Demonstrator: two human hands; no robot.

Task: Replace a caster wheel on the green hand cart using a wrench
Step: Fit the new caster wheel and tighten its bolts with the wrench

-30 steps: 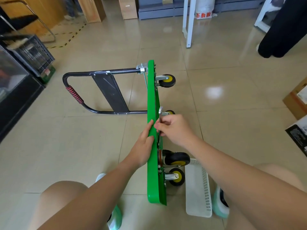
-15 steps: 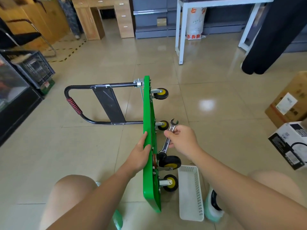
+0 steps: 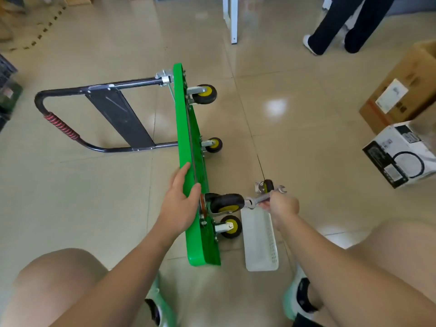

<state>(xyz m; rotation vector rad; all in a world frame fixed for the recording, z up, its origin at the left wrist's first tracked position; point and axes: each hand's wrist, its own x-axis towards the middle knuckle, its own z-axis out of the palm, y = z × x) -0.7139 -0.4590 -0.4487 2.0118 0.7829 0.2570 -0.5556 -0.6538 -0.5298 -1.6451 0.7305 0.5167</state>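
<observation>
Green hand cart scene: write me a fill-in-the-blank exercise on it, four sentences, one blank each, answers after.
1. The green hand cart stands on its long ____, its wheels pointing sideways.
2. The right hand holds a ____ above the white basket.
3. The left hand rests on the cart's ____ deck.
4. A loose caster wheel lies on the ____ beyond the right hand.

Missing words: edge; wrench; green; floor
</observation>
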